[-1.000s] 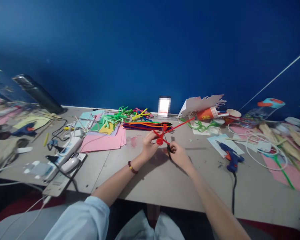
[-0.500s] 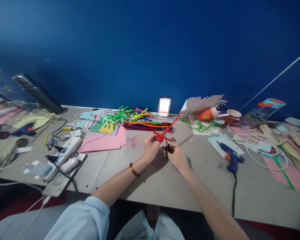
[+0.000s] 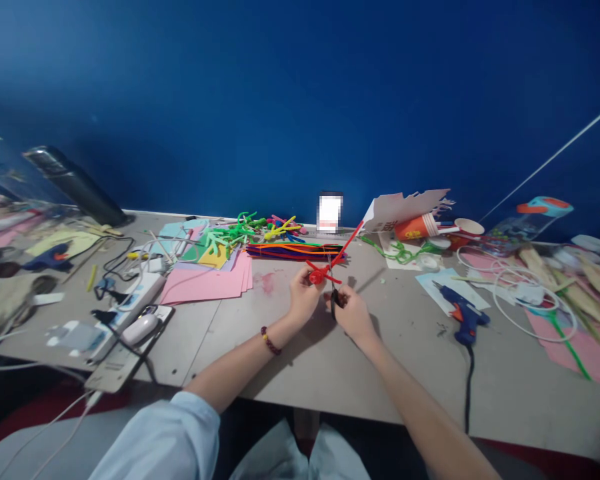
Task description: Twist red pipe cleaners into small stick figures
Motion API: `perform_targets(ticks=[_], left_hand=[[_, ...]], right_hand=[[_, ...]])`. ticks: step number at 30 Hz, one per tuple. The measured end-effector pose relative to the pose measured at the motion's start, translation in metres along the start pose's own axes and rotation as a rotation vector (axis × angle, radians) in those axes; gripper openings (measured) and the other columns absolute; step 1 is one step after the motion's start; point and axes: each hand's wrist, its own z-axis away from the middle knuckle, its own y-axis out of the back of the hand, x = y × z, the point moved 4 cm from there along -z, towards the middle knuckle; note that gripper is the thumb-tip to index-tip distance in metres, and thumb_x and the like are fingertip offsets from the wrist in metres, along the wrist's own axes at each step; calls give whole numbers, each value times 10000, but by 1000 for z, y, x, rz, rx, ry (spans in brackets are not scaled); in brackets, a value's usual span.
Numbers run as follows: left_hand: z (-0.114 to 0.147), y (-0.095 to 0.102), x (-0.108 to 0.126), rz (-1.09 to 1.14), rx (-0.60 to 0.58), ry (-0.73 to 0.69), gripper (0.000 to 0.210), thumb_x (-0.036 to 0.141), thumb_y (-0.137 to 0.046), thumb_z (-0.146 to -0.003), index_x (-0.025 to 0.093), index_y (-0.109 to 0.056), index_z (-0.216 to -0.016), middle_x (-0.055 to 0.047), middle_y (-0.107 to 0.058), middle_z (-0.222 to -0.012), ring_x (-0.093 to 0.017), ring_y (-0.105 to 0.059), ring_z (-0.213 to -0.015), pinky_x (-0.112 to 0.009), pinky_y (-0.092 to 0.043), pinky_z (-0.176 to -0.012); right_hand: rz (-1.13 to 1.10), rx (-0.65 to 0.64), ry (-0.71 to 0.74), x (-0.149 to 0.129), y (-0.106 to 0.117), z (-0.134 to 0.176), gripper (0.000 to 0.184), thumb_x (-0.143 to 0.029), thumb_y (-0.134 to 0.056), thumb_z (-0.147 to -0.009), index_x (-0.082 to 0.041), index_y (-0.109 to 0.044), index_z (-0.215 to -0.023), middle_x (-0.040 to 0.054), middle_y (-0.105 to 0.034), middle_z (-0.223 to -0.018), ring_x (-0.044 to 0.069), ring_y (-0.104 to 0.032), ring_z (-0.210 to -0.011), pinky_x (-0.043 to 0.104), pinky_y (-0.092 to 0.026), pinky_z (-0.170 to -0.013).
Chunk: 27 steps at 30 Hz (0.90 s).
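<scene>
Pinched in my left hand (image 3: 304, 293) is a red pipe cleaner piece (image 3: 318, 275), coiled at the middle with several ends sticking out. One long red end slants up to the right. My right hand (image 3: 351, 313) is closed around the dark handles of a pair of scissors (image 3: 334, 303). Their blades point upward, right beside the coil and across the red stems; whether they touch a stem I cannot tell. Behind both hands lies a bundle of coloured pipe cleaners (image 3: 290, 253), mostly dark with orange and red ones.
Bent green pipe cleaners (image 3: 237, 230) and pink paper (image 3: 205, 285) lie to the left, near a power strip (image 3: 130, 310) and a phone (image 3: 115, 367). Rightward are a blue glue gun (image 3: 463, 317), orange paper cups (image 3: 414, 228) and a coiled white cable (image 3: 497, 293). A lit phone (image 3: 329, 213) leans against the blue wall.
The red piece and my left hand have shifted very slightly. The scissors stay in my right hand beside the coil, their handles seeming a little closer together.
</scene>
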Motion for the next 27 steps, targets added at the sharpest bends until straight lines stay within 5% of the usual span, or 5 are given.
perform_targets(ticks=[27], left_hand=[[1,0,-3,13,-13,14,138,242,-688,-663,167,-571,-668,7,-583,-666,-115,-512,-667,-245,-418,-675]], right_hand=[[11,25,7,2,2,1,320,-427,-573,-696,-234,-347,-577,-52,-425,-489,114,-366,-464,229,-291,-462]])
